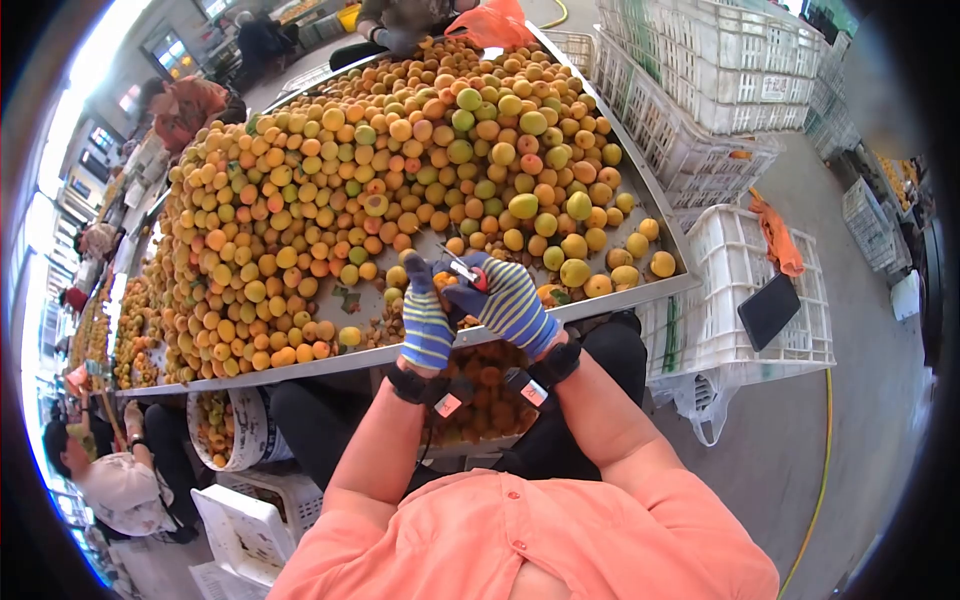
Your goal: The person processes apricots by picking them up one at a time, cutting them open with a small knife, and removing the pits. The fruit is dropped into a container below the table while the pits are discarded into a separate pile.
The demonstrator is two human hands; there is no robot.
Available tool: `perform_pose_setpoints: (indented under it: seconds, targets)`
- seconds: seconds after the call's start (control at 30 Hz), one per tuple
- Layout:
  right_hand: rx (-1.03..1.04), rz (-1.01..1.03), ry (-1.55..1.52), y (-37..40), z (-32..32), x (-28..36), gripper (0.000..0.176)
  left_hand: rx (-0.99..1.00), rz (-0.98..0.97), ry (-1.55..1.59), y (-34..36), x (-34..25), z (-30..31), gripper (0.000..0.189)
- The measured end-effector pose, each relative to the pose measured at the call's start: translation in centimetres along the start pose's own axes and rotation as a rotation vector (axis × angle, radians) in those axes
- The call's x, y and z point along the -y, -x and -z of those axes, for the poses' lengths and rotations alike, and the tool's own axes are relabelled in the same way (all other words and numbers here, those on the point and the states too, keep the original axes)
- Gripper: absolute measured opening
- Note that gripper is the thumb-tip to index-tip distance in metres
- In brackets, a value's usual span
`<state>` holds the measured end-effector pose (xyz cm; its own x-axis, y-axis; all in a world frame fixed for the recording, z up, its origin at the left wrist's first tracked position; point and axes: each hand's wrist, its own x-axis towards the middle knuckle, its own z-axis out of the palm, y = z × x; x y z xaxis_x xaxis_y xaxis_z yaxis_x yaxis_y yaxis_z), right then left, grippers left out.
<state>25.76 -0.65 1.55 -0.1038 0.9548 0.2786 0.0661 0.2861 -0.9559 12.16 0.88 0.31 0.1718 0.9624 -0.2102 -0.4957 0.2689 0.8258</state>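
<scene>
Both hands wear blue-and-yellow striped gloves and meet over the near edge of a metal table (600, 303) heaped with orange, yellow and green fruits (290, 230). In my right hand (500, 297) is a small red-handled tool (474, 277), its thin metal tip pointing up and to the left. My left hand (428, 308) is closed around an orange fruit (443, 283), partly hidden by the fingers. Loose fruits lie around both hands, and small dark bits are on the metal beside them.
White plastic crates (735, 75) are stacked at the right; a nearer crate (725, 260) bears a dark tablet (769, 312) and an orange cloth (776, 236). A bucket of fruit (240, 430) stands below the table at left. Other people sit along the left and far sides.
</scene>
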Motion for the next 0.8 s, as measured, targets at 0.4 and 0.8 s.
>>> perform_pose_setpoints:
  seconds: [0.4, 0.8]
  targets:
    - [0.059, 0.087, 0.042, 0.4, 0.1, 2.0, 0.036, 0.200, 0.064, 0.286, 1.5, 0.3, 1.1, 0.041]
    - [0.101, 0.222, 0.205, 1.2, -0.3, 2.5, 0.034, 0.001, -0.035, -0.238, 3.6, -1.0, 1.6, 0.025]
